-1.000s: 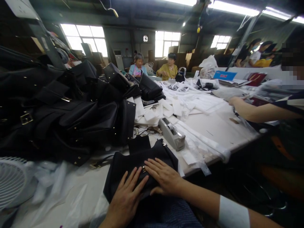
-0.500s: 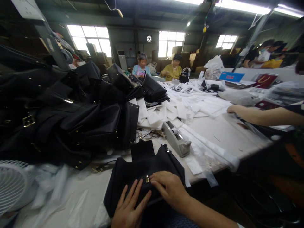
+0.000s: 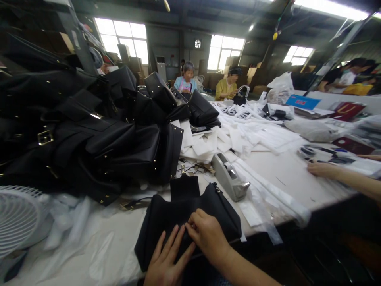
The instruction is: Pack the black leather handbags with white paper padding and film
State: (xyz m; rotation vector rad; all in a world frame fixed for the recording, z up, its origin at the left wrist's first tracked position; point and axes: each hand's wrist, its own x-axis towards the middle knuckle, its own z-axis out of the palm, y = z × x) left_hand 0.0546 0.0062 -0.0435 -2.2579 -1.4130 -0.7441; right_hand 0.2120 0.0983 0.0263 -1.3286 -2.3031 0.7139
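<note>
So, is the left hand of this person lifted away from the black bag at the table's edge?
No, the left hand lies open and spread on the black bag.

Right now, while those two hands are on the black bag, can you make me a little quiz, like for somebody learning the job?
1. True or false: the person's left hand has its fingers spread on the black bag.
2. Pick one. The person's right hand is:
A) lying flat and open
B) at the bag with its fingers curled
C) hanging away from the bag
3. Fill in the blank: a grey ____ stands on the table, just past the bag's right end.

Key:
1. True
2. B
3. tape dispenser
</note>
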